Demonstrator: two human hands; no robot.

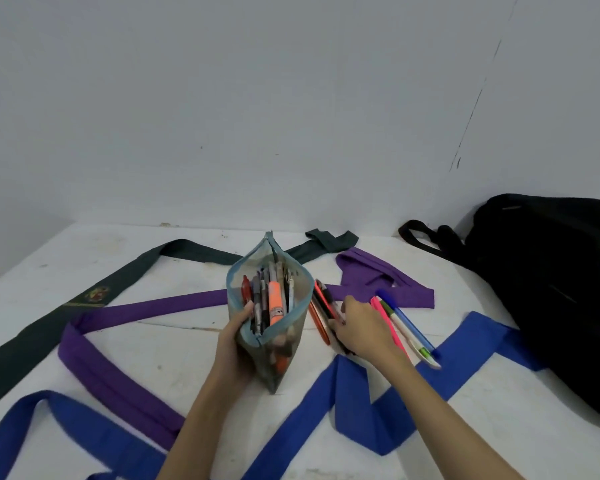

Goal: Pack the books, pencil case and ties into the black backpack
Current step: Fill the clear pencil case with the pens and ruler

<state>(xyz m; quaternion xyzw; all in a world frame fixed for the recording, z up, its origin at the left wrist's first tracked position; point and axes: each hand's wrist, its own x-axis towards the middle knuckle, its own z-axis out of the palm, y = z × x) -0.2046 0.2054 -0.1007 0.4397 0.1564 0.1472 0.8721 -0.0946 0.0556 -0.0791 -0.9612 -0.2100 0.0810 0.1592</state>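
Note:
My left hand [234, 344] grips an open, see-through pencil case [291, 337] upright on the white table, with several pens and an orange highlighter standing inside it. Just right of the case, my right hand [361, 327] curls around a bundle of loose pens [323, 310]. More pens [404, 323], pink, white and blue, lie on the table under that hand's far side. A dark green tie [32, 337], a purple tie [118, 379] and a blue tie [357, 407] sprawl across the table. The black backpack [551, 282] lies at the right edge. No books are in view.
The white table [174, 344] ends at a pale wall [257, 116] behind. The backpack's strap [420, 237] loops out to its left near the wall. The blue tie runs under my right forearm toward the backpack.

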